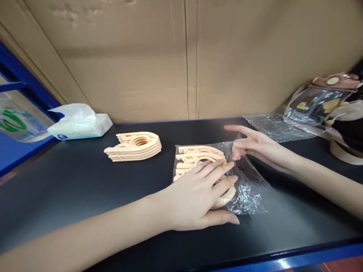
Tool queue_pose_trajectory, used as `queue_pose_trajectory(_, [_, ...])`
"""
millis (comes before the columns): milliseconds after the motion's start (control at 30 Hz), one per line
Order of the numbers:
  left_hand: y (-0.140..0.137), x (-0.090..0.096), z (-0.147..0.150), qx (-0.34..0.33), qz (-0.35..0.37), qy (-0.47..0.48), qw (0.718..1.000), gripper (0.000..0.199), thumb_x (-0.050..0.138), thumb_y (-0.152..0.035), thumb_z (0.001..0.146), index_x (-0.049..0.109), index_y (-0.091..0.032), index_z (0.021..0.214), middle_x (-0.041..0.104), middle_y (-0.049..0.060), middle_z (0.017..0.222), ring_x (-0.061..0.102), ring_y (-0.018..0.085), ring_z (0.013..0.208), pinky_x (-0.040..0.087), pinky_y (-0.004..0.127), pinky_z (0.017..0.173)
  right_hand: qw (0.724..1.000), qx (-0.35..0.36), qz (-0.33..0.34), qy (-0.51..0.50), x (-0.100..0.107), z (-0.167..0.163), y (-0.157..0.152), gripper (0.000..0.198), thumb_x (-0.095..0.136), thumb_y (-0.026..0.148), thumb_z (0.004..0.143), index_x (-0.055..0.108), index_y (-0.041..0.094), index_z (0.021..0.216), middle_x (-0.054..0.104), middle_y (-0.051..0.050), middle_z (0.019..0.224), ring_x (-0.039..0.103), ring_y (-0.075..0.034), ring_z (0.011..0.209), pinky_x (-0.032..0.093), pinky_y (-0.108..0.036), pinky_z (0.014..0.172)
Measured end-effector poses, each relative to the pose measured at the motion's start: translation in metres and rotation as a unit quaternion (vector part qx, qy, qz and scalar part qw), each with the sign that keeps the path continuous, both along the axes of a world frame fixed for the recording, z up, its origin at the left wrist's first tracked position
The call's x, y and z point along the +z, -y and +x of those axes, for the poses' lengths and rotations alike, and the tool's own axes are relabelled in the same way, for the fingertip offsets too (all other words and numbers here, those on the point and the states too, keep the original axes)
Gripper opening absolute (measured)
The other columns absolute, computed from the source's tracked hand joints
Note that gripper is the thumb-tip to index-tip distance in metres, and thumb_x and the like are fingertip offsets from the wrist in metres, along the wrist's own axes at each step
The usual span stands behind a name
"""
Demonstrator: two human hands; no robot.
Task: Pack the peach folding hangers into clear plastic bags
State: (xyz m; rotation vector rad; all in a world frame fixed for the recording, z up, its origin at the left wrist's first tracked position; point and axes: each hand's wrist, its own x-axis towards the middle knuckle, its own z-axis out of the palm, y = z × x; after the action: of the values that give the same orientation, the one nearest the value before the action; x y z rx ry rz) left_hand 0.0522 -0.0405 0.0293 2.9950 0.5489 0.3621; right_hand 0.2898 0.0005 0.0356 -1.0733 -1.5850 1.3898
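A clear plastic bag [246,189] lies on the black table [85,177] with several peach plastic hangers [195,155] inside it. My left hand [198,196] rests flat on top of the bagged hangers, fingers spread and pressing down. My right hand [252,145] is at the bag's far right edge, fingers pinching the plastic film by the opening. A second stack of peach hangers [136,145] sits loose on the table to the left, apart from both hands.
A tissue pack [82,124] lies at the back left beside a blue frame [28,87]. A brown cardboard wall [184,56] closes the back. More clear bags [272,126] and a transparent pouch [323,102] sit at the right.
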Motion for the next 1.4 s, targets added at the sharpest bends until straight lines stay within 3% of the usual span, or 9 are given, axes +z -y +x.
queue_pose_trajectory(200, [0.002, 0.002, -0.002, 0.023, 0.017, 0.111, 0.993, 0.055, 0.047, -0.039, 0.096, 0.037, -0.009, 0.141, 0.032, 0.017, 0.152, 0.034, 0.026, 0.139, 0.036, 0.039, 0.11, 0.998, 0.037, 0.029, -0.031, -0.008, -0.006, 0.001, 0.067, 0.054, 0.027, 0.088, 0.025, 0.027, 0.148, 0.068, -0.001, 0.09, 0.065, -0.018, 0.086, 0.049, -0.038, 0.087])
queue_pose_trajectory(333, [0.002, -0.002, -0.001, 0.012, 0.065, 0.133, 0.989, 0.046, 0.047, -0.023, 0.096, 0.037, -0.011, 0.14, 0.041, 0.013, 0.148, 0.036, 0.024, 0.137, 0.035, 0.039, 0.11, 0.986, 0.097, 0.131, 0.036, -0.013, -0.007, 0.003, 0.087, 0.061, 0.028, 0.086, 0.006, 0.032, 0.153, 0.065, -0.002, 0.098, 0.062, -0.019, 0.094, 0.048, -0.04, 0.089])
queue_pose_trajectory(567, [0.001, -0.005, 0.0, 0.005, 0.136, 0.128, 0.982, 0.024, 0.049, -0.014, 0.094, 0.06, -0.015, 0.116, 0.064, 0.005, 0.121, 0.054, 0.023, 0.11, 0.042, 0.035, 0.092, 0.935, 0.091, 0.303, 0.161, -0.018, -0.018, 0.014, 0.08, 0.06, 0.031, 0.088, 0.012, 0.036, 0.152, 0.061, -0.002, 0.107, 0.057, -0.02, 0.109, 0.035, -0.047, 0.108])
queue_pose_trajectory(700, [0.0, -0.005, 0.0, -0.047, 0.161, 0.13, 0.977, 0.016, 0.049, -0.01, 0.093, 0.065, -0.013, 0.093, 0.07, 0.003, 0.101, 0.059, 0.018, 0.096, 0.042, 0.033, 0.089, 0.924, 0.076, 0.317, 0.2, -0.022, -0.018, 0.014, 0.083, 0.062, 0.034, 0.087, 0.011, 0.035, 0.152, 0.056, -0.004, 0.123, 0.05, -0.022, 0.121, 0.028, -0.05, 0.114])
queue_pose_trajectory(900, [-0.004, -0.005, 0.0, -0.072, 0.143, 0.128, 0.979, 0.013, 0.05, -0.013, 0.088, 0.062, -0.01, 0.089, 0.068, 0.006, 0.09, 0.059, 0.019, 0.086, 0.045, 0.034, 0.086, 0.915, 0.101, 0.303, 0.248, -0.024, -0.013, 0.013, 0.072, 0.054, 0.039, 0.092, 0.015, 0.033, 0.152, 0.038, -0.004, 0.152, 0.03, -0.023, 0.142, 0.022, -0.047, 0.117])
queue_pose_trajectory(1033, [-0.003, -0.006, 0.0, -0.081, 0.136, 0.122, 0.98, 0.011, 0.049, -0.013, 0.085, 0.059, -0.013, 0.081, 0.064, 0.006, 0.083, 0.057, 0.019, 0.077, 0.047, 0.031, 0.075, 0.899, 0.131, 0.315, 0.276, -0.024, -0.015, 0.009, 0.063, 0.05, 0.043, 0.094, 0.026, 0.031, 0.15, 0.034, -0.003, 0.155, 0.029, -0.023, 0.143, 0.021, -0.047, 0.118])
queue_pose_trajectory(1200, [0.0, -0.007, 0.001, -0.075, 0.124, 0.104, 0.984, 0.011, 0.048, -0.013, 0.083, 0.059, -0.013, 0.082, 0.063, 0.008, 0.085, 0.057, 0.019, 0.075, 0.045, 0.028, 0.062, 0.874, 0.167, 0.327, 0.318, -0.022, -0.016, 0.005, 0.057, 0.047, 0.046, 0.095, 0.032, 0.033, 0.149, 0.021, 0.0, 0.16, 0.008, -0.024, 0.147, 0.005, -0.053, 0.119])
queue_pose_trajectory(1300, [0.0, -0.007, 0.0, -0.076, 0.125, 0.108, 0.983, 0.013, 0.048, -0.013, 0.084, 0.06, -0.012, 0.084, 0.064, 0.007, 0.086, 0.057, 0.018, 0.075, 0.046, 0.028, 0.062, 0.871, 0.163, 0.324, 0.332, -0.021, -0.014, 0.005, 0.06, 0.048, 0.049, 0.093, 0.032, 0.033, 0.148, 0.009, 0.0, 0.161, 0.0, -0.027, 0.147, 0.004, -0.056, 0.117])
queue_pose_trajectory(1400, [0.001, -0.007, 0.0, -0.088, 0.132, 0.107, 0.982, 0.015, 0.048, -0.012, 0.085, 0.062, -0.011, 0.083, 0.065, 0.007, 0.088, 0.058, 0.017, 0.078, 0.047, 0.026, 0.067, 0.873, 0.171, 0.316, 0.329, -0.022, -0.013, 0.001, 0.06, 0.051, 0.049, 0.092, 0.035, 0.033, 0.147, 0.013, 0.001, 0.161, -0.001, -0.026, 0.148, 0.003, -0.055, 0.118])
